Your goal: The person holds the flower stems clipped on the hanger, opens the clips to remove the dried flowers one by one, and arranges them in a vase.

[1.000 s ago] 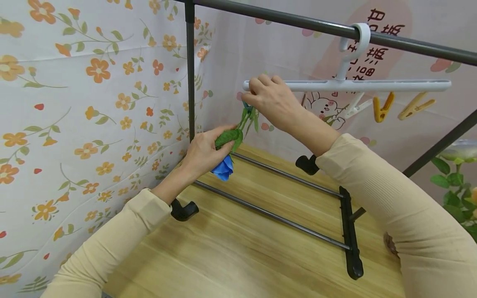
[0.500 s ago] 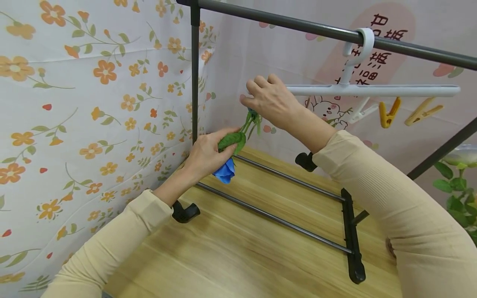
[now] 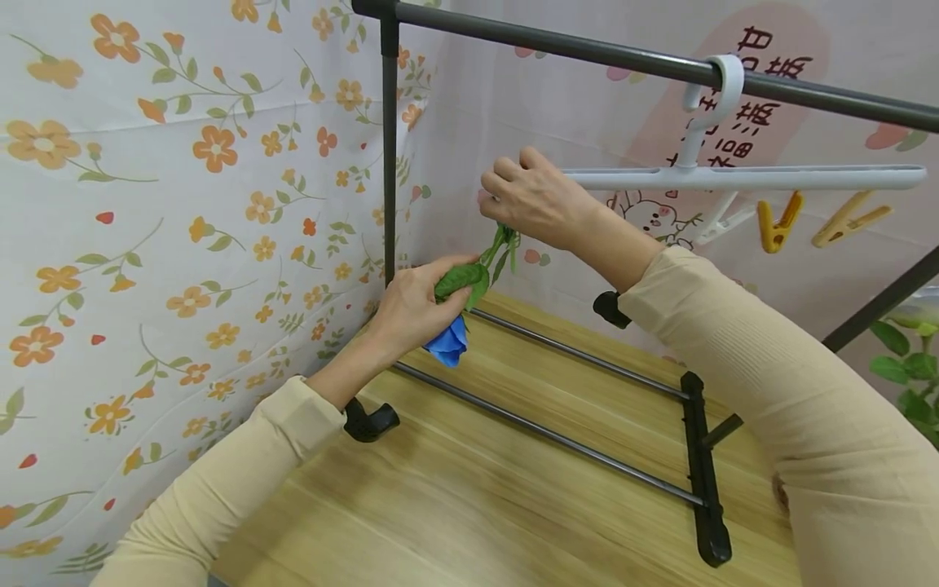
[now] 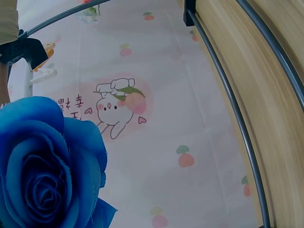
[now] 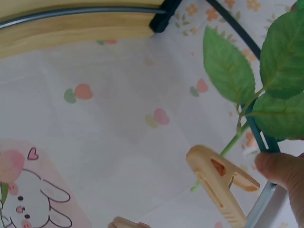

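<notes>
An artificial blue rose (image 3: 449, 341) hangs head down, its bloom filling the lower left of the left wrist view. My left hand (image 3: 412, 302) grips it by the leafy stem just above the bloom. Higher up, my right hand (image 3: 539, 200) is at the left end of a white hanger (image 3: 800, 177), covering that end in the head view. In the right wrist view its thumb presses on a dark green clothespin (image 5: 259, 128), which overlaps the stem among the leaves (image 5: 230, 66). A beige clothespin (image 5: 213, 180) sits close beside the thumb.
The hanger hooks over a dark metal rail (image 3: 557, 45). White, yellow (image 3: 778, 224) and beige clothespins hang along its right half. Below, the rack's two lower bars (image 3: 557, 432) cross above a wooden surface (image 3: 440, 505). A flowered cloth (image 3: 191, 244) closes the left side.
The head view has shifted slightly, moving the scene to the right. My right fingers have come down over the clothespin and hanger end, hiding them. The left hand keeps its grip on the rose.
</notes>
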### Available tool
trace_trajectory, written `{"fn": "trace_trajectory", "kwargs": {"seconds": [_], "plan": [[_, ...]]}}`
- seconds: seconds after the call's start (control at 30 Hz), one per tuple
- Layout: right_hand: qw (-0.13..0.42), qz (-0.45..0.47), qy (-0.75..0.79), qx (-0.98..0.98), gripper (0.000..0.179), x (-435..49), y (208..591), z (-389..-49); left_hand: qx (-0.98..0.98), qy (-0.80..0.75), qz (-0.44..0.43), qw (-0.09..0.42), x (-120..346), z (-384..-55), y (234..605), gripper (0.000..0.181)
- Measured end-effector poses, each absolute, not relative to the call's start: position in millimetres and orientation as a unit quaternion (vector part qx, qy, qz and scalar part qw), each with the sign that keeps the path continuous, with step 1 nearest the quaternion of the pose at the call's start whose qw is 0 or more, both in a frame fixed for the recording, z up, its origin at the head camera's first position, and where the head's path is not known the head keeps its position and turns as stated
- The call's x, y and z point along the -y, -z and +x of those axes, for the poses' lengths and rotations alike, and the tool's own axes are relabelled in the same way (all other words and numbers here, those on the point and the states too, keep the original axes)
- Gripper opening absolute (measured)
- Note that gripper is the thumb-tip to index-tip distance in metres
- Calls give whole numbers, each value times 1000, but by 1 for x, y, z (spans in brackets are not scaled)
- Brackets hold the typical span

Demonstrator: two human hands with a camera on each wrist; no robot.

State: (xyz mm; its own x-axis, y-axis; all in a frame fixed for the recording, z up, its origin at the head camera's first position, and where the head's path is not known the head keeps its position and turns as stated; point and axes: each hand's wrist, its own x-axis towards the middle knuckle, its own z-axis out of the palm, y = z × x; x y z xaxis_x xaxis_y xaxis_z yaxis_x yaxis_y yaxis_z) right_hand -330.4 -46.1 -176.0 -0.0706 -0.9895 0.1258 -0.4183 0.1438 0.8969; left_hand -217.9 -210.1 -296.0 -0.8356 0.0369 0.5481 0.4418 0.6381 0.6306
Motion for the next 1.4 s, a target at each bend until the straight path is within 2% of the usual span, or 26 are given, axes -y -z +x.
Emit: {"fn": "trace_trajectory", "kwargs": {"seconds": [0.13,0.63,1.03,1.23,1.4], "plan": [[392,569,371,621,12,46,173,-330,869,406,-139,245,209,-218,296,39],[287,587,413,635,15,53,161,-320,879,392,-124,242,209,-218,294,39],[295,588,426,620,12,54,162,-317,896,372,-98,224,209,-223,286,42],[298,592,426,616,9,55,162,-316,912,342,-103,203,209,-223,284,47],[300,589,443,606,7,55,162,-313,921,309,-118,206,205,-223,279,47]]}}
